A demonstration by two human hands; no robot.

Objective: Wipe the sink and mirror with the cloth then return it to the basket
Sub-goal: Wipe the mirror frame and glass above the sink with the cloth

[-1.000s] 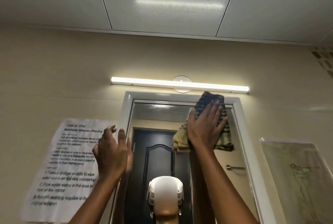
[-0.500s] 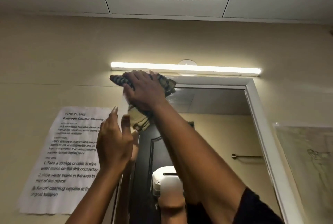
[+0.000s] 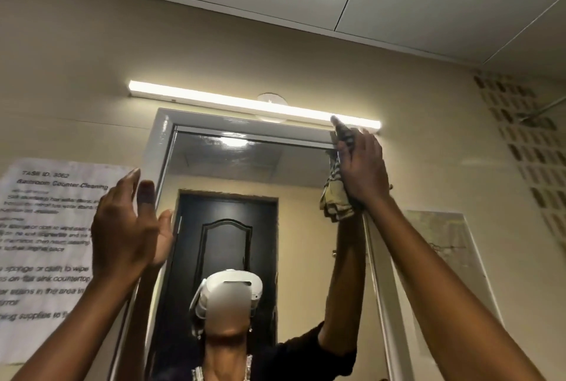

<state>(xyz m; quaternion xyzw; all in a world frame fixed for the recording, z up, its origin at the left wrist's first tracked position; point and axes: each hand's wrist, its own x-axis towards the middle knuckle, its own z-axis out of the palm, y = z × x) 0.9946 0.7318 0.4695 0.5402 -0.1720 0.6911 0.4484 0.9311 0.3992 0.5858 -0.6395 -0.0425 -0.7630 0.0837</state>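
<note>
The mirror (image 3: 232,166) hangs in a white frame on the beige wall, reflecting a dark door and me. My right hand (image 3: 363,166) presses a striped yellow-and-dark cloth (image 3: 335,200) flat against the mirror's top right corner. The cloth hangs down below my palm, and its top tip pokes up to the light bar. My left hand (image 3: 128,227) is raised with fingers apart at the mirror's left frame edge, holding nothing. Neither the sink nor the basket is in view.
A lit light bar (image 3: 254,106) runs just above the mirror frame. A printed instruction sheet (image 3: 46,242) is taped to the wall on the left. Another paper sheet (image 3: 447,242) hangs on the right. The ceiling is close overhead.
My right hand has swept the cloth from the mirror's top left corner across to its top right corner. My left hand stays raised by the left frame edge.
</note>
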